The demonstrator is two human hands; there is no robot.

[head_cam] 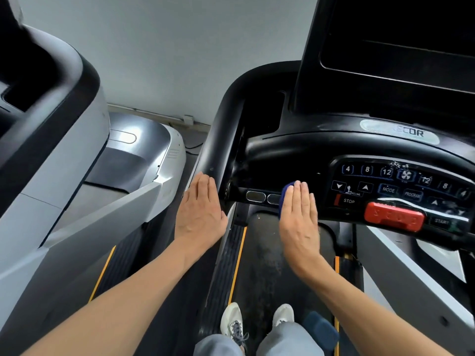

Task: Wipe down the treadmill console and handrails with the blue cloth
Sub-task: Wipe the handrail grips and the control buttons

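We stand on the treadmill belt (264, 253) facing the console (359, 155). Our right hand (299, 217) lies flat, fingers extended and together, pressing the blue cloth (284, 195) against the lower left edge of the console. Only a folded corner of the cloth shows at the left of the fingers; the rest is hidden under the palm. The cloth sits just right of two oval sensor pads (255, 196) and left of the button panel (385, 186), which carries numbered keys and labels reading MODE, PROGRAM, STOP and START. A red safety clip (394, 219) sits below the panel.

Our left hand (199, 209) is open and flat, fingers together, holding nothing, with the fingertips touching the black left handrail (218, 140) where it curves down beside the console. The dark screen (395, 47) rises above. A second treadmill (64, 140) stands to the left. Both shoes (257, 319) rest on the belt.
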